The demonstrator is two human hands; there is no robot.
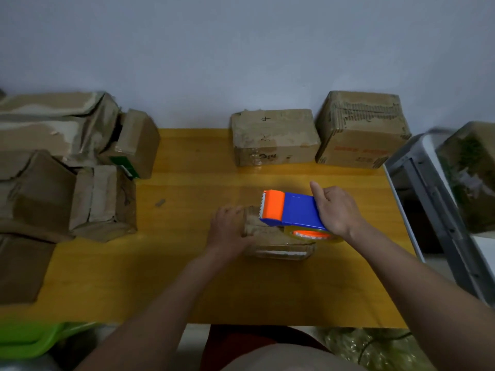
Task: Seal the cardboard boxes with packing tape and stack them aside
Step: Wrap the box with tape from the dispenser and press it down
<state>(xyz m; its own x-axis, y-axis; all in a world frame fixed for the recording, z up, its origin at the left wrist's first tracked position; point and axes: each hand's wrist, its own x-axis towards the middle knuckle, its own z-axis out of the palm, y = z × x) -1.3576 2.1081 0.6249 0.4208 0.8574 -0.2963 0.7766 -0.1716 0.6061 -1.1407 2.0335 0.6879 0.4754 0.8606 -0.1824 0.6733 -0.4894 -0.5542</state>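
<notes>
On the yellow worktop (187,277), near centre, sat the small cardboard box (270,236) you were sealing, glossy tape already showing on its near side. Your left hand (227,228) gripped the box's left end, fingers curled over the top edge. Your right hand (336,210) was wrapped round the handle of the blue-and-orange tape dispenser (289,210), thumb up; the dispenser sat over the box top, toothed orange end pointing left, clear tape roll (312,235) at the box's right edge. Whether the blade touched the cardboard couldn't be told. Two taped boxes stood at the back by the wall: one marked "4" (274,136), a bigger one (363,129) just beside it on the right. Left edge held a pile of worn boxes (67,167). Grey metal frame (434,199) stood off the right side.
</notes>
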